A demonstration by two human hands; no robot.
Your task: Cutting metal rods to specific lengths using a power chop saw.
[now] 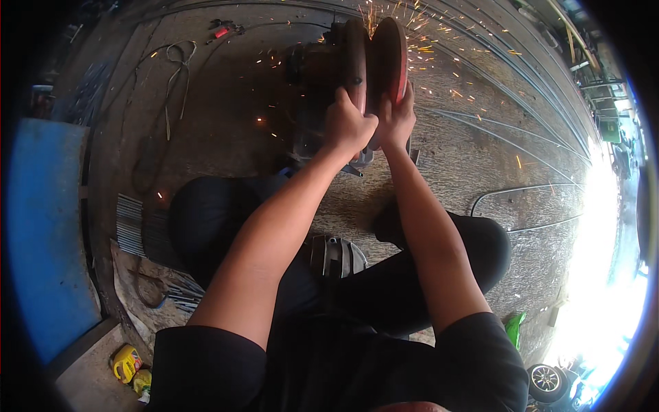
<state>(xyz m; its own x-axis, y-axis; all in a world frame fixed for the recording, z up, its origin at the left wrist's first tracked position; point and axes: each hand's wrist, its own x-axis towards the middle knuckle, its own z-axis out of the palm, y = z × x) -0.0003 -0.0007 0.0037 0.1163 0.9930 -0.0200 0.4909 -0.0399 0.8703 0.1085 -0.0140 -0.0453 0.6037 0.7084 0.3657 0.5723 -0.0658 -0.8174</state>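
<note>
In front of me at the top centre stands a dark motor-driven cutting machine [309, 65], with a rounded wheel guard [353, 58] on its right side. Sparks spray from behind and to the right of it. My left hand [349, 123] is closed on the lower end of the guard, thumb upward. Beside it my right hand [396, 120] grips the lower edge of a round disc [388, 55] with a red rim. The disc stands on edge, close to the guard. What is being cut, if anything, is hidden behind these parts.
Long thin metal rods [508, 72] run along the floor at the right. A bundle of short rods [129, 223] lies left of my knee, near a blue panel [51, 233]. A looped cord [180, 62] and a red item [221, 32] lie at the far left. A wheel [547, 382] is at the lower right.
</note>
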